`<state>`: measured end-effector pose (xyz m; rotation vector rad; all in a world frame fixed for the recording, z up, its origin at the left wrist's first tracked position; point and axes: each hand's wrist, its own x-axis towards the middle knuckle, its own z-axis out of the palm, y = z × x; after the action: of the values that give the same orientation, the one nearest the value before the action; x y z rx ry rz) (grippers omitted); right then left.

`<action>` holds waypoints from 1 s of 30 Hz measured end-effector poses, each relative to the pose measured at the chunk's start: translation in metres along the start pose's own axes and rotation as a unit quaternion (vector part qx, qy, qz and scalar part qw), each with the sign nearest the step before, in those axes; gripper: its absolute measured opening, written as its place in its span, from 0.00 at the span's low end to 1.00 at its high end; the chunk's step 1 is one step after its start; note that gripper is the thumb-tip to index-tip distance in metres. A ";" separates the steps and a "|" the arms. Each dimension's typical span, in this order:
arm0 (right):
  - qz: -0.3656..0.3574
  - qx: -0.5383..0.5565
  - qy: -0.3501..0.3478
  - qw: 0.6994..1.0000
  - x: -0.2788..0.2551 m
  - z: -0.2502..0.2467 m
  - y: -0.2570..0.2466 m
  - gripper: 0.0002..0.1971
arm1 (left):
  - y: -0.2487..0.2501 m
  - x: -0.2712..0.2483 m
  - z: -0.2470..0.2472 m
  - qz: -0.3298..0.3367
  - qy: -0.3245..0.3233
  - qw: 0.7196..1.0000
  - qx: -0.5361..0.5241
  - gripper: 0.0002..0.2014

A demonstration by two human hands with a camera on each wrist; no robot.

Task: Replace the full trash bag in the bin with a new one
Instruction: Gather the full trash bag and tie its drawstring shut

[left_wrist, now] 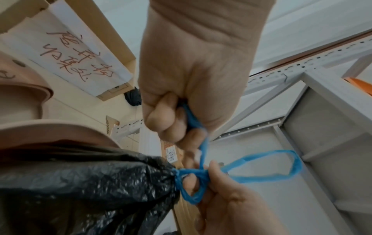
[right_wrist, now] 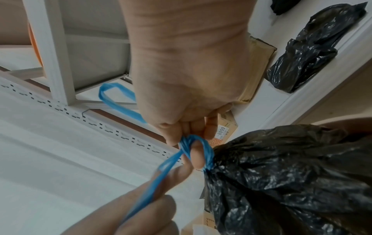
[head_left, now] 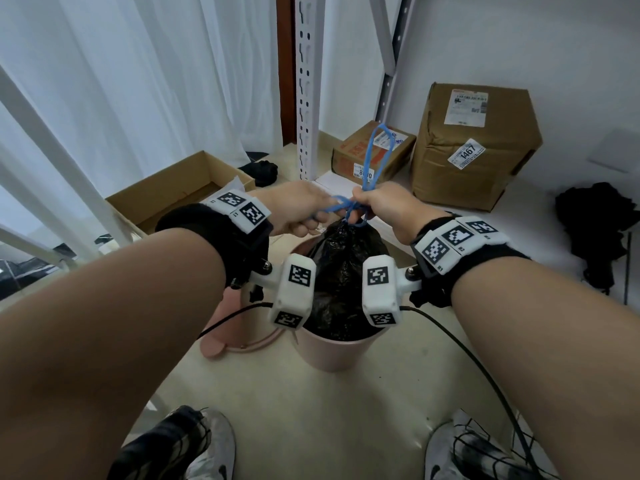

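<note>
arms: bare, no sleeves | wrists: black bands [head_left: 221, 233] with white blocks [head_left: 460, 237] showing black square codes | cables: thin black [head_left: 460, 344], below the blocks | shoes: grey-black sneakers [head_left: 194, 445]

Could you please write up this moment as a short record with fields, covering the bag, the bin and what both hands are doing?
bag: black trash bag, neck gathered shut, sitting in the bin
bin: pink bin, on the floor
drawstring: blue drawstring, crossed at the bag's neck, one loop sticking up
left hand: left hand grips one strand
right hand: right hand pinches the crossing
nearby: cardboard boxes by the wall
</note>
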<state>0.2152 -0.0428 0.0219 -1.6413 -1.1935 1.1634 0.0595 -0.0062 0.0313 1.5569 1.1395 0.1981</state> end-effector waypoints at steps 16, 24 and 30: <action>0.039 0.061 -0.032 0.997 -0.003 -0.001 0.001 0.16 | -0.002 0.001 -0.009 -0.043 0.097 0.976 0.188 0.14; -0.036 0.050 -0.108 0.992 -0.005 -0.011 0.006 0.07 | -0.014 0.001 0.000 0.140 0.089 0.981 0.101 0.10; -0.035 0.020 -0.101 0.994 -0.009 -0.012 0.004 0.04 | -0.016 0.008 0.006 0.186 0.058 0.976 0.100 0.10</action>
<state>0.2266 -0.0532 0.0230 -1.4668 -1.3349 1.3231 0.0589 -0.0062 0.0122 1.9551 0.9716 0.4400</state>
